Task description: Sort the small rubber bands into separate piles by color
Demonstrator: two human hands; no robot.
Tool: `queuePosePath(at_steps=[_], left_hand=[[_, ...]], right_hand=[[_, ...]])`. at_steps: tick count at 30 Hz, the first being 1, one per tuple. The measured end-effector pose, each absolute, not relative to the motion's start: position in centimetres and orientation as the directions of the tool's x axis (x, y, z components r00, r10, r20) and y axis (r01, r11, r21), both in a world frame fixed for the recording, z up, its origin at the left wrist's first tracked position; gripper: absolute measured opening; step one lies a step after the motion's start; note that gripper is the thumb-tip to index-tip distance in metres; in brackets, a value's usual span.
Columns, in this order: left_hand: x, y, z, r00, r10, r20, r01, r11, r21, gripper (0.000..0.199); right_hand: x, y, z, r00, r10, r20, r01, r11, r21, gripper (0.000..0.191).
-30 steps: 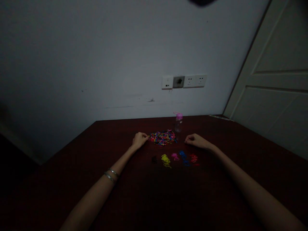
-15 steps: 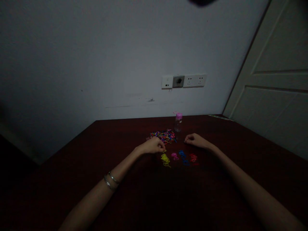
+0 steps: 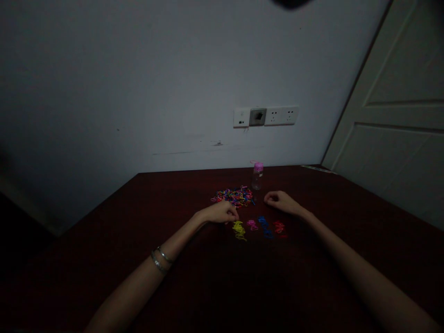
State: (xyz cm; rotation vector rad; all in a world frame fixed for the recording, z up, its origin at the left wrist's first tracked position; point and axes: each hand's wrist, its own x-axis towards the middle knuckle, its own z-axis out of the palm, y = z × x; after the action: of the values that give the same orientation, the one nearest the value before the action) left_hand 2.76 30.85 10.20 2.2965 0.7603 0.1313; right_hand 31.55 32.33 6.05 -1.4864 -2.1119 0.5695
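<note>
My left hand [image 3: 221,212] is closed, its fingertips at the top of a pile of yellow bands [image 3: 239,230]; anything pinched there is too small to make out. Behind it lies a mixed heap of coloured bands [image 3: 239,196]. To the right of the yellow pile are small groups of pink bands [image 3: 252,225], blue bands [image 3: 265,227] and red bands [image 3: 279,227]. My right hand [image 3: 280,202] rests on the table above the blue and red groups, fingers curled together, with whatever is between them hidden.
A clear bottle with a pink lid [image 3: 257,176] stands upright behind the heap on the dark red table [image 3: 166,199]. Sockets and a switch [image 3: 265,117] are on the wall, and a pale panelled door [image 3: 398,138] is at the right.
My left hand has lowered slightly towards the yellow pile, and the yellow bit at its fingertips now meets the pile. My right hand has shifted slightly left.
</note>
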Motion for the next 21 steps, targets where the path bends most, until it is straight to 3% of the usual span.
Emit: queuePosePath(at_steps=[7, 12, 16, 21], left_hand=[[2.0, 31.9, 10.2, 0.737, 0.676, 0.0, 0.495, -0.54, 0.681, 0.028], [0.1, 34.3, 9.0, 0.511, 0.846, 0.153, 0.542, -0.455, 0.706, 0.03], [-2.4, 36.3, 7.8, 0.261, 0.923, 0.285, 0.6, -0.386, 0.701, 0.029], [-4.6, 37.7, 6.9, 0.088, 0.948, 0.305, 0.625, -0.291, 0.724, 0.027]], right_hand=[[28.5, 31.0, 6.5, -0.301, 0.921, 0.249, 0.824, 0.382, -0.418, 0.03], [27.4, 30.2, 7.0, -0.331, 0.899, 0.286, 0.89, 0.398, -0.221, 0.02], [27.5, 30.1, 7.1, -0.345, 0.897, 0.275, 0.9, 0.399, -0.174, 0.017], [27.4, 30.0, 7.1, -0.334, 0.903, 0.269, 0.911, 0.383, -0.153, 0.017]])
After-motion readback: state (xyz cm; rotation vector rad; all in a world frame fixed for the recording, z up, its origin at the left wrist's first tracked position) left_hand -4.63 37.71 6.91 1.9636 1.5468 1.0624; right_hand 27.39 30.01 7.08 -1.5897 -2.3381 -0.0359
